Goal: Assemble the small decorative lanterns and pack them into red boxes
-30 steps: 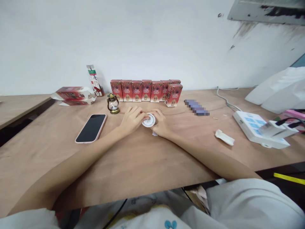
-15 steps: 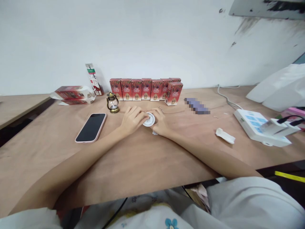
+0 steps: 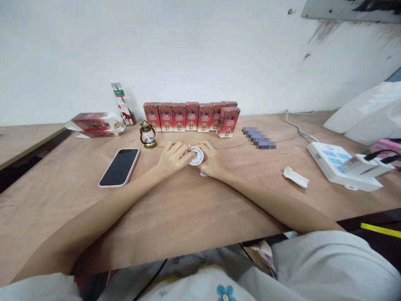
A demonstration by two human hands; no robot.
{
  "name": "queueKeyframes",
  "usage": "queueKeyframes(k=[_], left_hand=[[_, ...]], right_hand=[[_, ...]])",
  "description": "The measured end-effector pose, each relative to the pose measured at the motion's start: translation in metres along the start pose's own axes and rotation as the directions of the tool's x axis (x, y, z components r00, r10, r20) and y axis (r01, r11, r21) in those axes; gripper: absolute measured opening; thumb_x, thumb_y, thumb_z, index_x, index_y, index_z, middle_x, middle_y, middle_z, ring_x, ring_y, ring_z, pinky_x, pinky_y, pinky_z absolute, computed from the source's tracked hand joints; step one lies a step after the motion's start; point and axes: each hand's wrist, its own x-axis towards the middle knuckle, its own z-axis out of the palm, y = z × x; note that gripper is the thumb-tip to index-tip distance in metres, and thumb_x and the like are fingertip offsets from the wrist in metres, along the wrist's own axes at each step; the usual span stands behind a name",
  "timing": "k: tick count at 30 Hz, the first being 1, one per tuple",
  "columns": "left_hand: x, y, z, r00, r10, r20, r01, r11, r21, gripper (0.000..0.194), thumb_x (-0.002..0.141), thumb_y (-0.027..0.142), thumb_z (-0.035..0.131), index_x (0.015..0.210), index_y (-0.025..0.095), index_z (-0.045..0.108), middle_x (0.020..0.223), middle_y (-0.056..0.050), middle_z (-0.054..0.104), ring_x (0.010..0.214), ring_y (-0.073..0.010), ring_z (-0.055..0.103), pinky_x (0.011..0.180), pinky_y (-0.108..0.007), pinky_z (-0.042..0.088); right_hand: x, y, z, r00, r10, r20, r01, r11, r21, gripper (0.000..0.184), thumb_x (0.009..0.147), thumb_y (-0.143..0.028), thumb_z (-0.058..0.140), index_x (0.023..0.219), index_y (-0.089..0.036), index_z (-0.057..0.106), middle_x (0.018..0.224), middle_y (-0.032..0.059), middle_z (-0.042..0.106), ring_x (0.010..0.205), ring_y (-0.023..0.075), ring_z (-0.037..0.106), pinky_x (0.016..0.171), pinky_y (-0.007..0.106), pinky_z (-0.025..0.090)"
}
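Your right hand grasps the white round plastic piece in front of the red Christmas boxes, and though I cannot tell whether your left hand, fingers bent at its face, pinches anything, an off-centre push could twist it loose.

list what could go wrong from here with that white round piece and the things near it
The white round piece could slip if the right hand loosens while the left hand's fingers are at its rim. The brass-coloured lantern, upright beyond the left hand, might get knocked over. The red box standing ahead of its row might tip if bumped.
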Motion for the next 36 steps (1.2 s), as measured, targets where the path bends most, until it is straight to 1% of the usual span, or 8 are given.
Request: queueKeyframes(k=[7, 14, 19, 23, 26, 30, 33, 36], left_hand=[[-0.001, 0.002, 0.003, 0.999, 0.044, 0.016, -0.045, 0.997, 0.064, 0.016, 0.093, 0.024, 0.046, 0.094, 0.025, 0.062, 0.084, -0.004, 0.067, 0.073, -0.0166, 0.055, 0.065, -0.035, 0.03], [-0.002, 0.01, 0.005, 0.999, 0.029, -0.014, -0.028, 0.996, 0.082, 0.022, 0.09, 0.022, 0.046, 0.106, 0.019, 0.062, 0.093, -0.009, 0.067, 0.08, -0.0202, 0.056, 0.069, -0.036, 0.033], [-0.003, 0.027, 0.011, 0.983, 0.135, 0.125, -0.121, 0.986, -0.116, 0.02, 0.092, 0.026, 0.047, 0.097, 0.019, 0.066, 0.094, -0.006, 0.067, 0.088, -0.0193, 0.056, 0.072, -0.034, 0.032], [-0.003, 0.033, 0.017, 0.949, 0.135, 0.284, -0.057, 0.962, -0.267, 0.024, 0.093, 0.038, 0.05, 0.097, 0.022, 0.068, 0.097, -0.005, 0.067, 0.094, -0.0191, 0.055, 0.075, -0.034, 0.031], [-0.005, 0.032, 0.02, 0.941, 0.119, 0.315, -0.032, 0.963, -0.268, 0.021, 0.093, 0.036, 0.051, 0.095, 0.023, 0.068, 0.094, -0.003, 0.068, 0.093, -0.018, 0.056, 0.074, -0.033, 0.03], [-0.008, 0.032, 0.018, 0.982, 0.084, 0.167, -0.053, 0.982, -0.182, 0.025, 0.096, 0.03, 0.046, 0.084, 0.017, 0.065, 0.084, -0.003, 0.069, 0.081, -0.0171, 0.057, 0.073, -0.032, 0.034], [-0.007, 0.031, 0.012, 0.997, -0.077, 0.002, 0.076, 0.984, -0.162, 0.024, 0.097, 0.025, 0.042, 0.086, 0.015, 0.061, 0.088, -0.006, 0.07, 0.081, -0.0167, 0.059, 0.072, -0.031, 0.038], [-0.006, 0.028, 0.009, 0.968, -0.226, -0.106, 0.207, 0.963, -0.171, 0.023, 0.098, 0.023, 0.037, 0.091, 0.015, 0.058, 0.089, -0.007, 0.07, 0.081, -0.0168, 0.062, 0.071, -0.031, 0.039]], right_hand=[[0.0, 0.0, 0.002, 0.999, -0.021, -0.046, 0.022, 0.999, 0.037, 0.025, 0.07, -0.014, 0.057, 0.092, -0.023, 0.061, 0.097, 0.0063, 0.061, 0.093, 0.0238, 0.059, 0.082, 0.04, 0.049], [0.002, 0.009, 0.002, 0.984, 0.121, -0.127, -0.115, 0.992, 0.051, 0.024, 0.068, -0.019, 0.062, 0.091, -0.023, 0.059, 0.094, 0.0056, 0.06, 0.091, 0.0243, 0.057, 0.082, 0.04, 0.048], [0.003, 0.016, 0.003, 0.945, 0.228, -0.236, -0.219, 0.974, 0.064, 0.021, 0.067, -0.022, 0.063, 0.086, -0.022, 0.056, 0.087, 0.0039, 0.059, 0.084, 0.0226, 0.056, 0.077, 0.037, 0.048], [0.002, 0.013, 0.004, 0.954, 0.216, -0.207, -0.206, 0.976, 0.07, 0.019, 0.067, -0.022, 0.063, 0.084, -0.022, 0.055, 0.087, 0.003, 0.059, 0.084, 0.0218, 0.056, 0.076, 0.036, 0.047], [0.002, 0.011, 0.004, 0.956, 0.213, -0.203, -0.204, 0.977, 0.064, 0.02, 0.067, -0.023, 0.064, 0.086, -0.023, 0.056, 0.087, 0.0029, 0.059, 0.084, 0.0219, 0.057, 0.076, 0.035, 0.047], [0.002, 0.011, 0.004, 0.955, 0.202, -0.215, -0.195, 0.979, 0.053, 0.022, 0.067, -0.023, 0.065, 0.087, -0.022, 0.056, 0.088, 0.0038, 0.06, 0.084, 0.0221, 0.057, 0.075, 0.035, 0.048], [0.002, 0.011, 0.004, 0.955, 0.199, -0.221, -0.192, 0.98, 0.053, 0.02, 0.068, -0.022, 0.063, 0.087, -0.022, 0.056, 0.088, 0.0044, 0.06, 0.085, 0.0225, 0.057, 0.076, 0.036, 0.048], [0.001, 0.011, 0.005, 0.964, 0.19, -0.189, -0.185, 0.982, 0.042, 0.022, 0.069, -0.024, 0.065, 0.09, -0.022, 0.057, 0.092, 0.0054, 0.059, 0.089, 0.0241, 0.057, 0.079, 0.038, 0.048]])
